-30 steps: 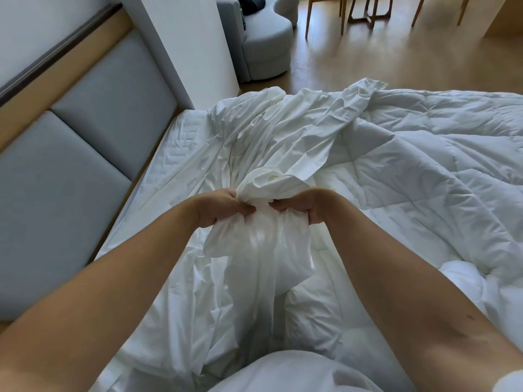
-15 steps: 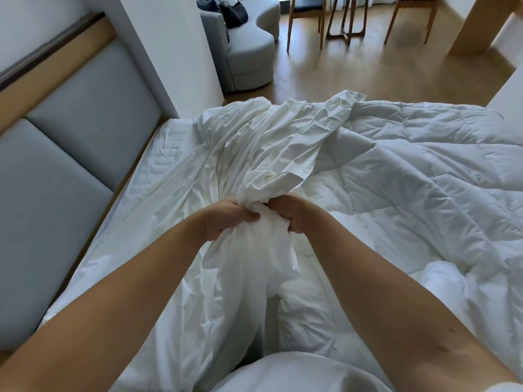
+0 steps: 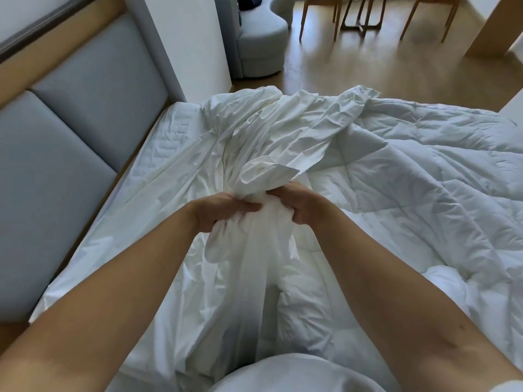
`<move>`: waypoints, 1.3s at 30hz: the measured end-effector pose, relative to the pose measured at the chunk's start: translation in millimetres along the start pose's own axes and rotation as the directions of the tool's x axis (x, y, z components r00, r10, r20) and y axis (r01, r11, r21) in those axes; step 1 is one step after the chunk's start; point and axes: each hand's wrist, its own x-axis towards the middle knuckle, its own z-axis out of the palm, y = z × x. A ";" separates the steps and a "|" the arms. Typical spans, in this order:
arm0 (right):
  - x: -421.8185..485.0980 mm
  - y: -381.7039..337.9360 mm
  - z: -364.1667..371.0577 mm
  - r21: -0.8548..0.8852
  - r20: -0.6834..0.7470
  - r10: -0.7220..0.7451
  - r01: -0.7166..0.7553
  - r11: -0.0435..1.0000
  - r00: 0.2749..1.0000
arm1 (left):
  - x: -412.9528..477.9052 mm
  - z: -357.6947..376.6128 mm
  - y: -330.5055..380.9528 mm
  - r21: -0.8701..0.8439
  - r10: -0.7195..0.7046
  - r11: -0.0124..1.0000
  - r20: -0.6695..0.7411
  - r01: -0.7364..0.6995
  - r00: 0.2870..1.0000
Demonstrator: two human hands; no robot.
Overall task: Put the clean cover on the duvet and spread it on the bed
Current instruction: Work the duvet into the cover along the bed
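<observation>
My left hand (image 3: 223, 210) and right hand (image 3: 300, 206) bunch the cover (image 3: 283, 131), fingers pinching it. Next I'd find its opening for the duvet (image 3: 410, 179).

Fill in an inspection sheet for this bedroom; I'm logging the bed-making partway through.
Surface: bed, its sheet creased.
Job's things: cover crumpled, lying partly over the duvet, which is rumpled on the right.
Clutter: nothing seen.
Hands: left hand and right hand grip a bunched part of the cover, close together.
Cables: nothing seen.
Surroundings: grey headboard, sofa, wooden chairs, wood floor.
</observation>
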 end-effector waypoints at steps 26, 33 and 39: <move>-25.2 19.4 -12.9 -0.278 0.067 0.184 -0.159 0.947 0.981 | -6.6 4.1 -19.2 -0.195 0.145 0.968 -0.075 -0.158 0.987; -33.4 32.5 -26.7 -0.138 0.231 0.220 -0.192 0.972 0.948 | -1.5 15.6 -27.3 -0.105 0.112 0.987 -0.124 -0.125 0.986; -22.7 24.9 -22.7 -0.051 0.031 0.046 -0.044 0.998 0.998 | -3.1 15.1 -33.1 0.010 0.000 1.000 0.044 -0.001 0.999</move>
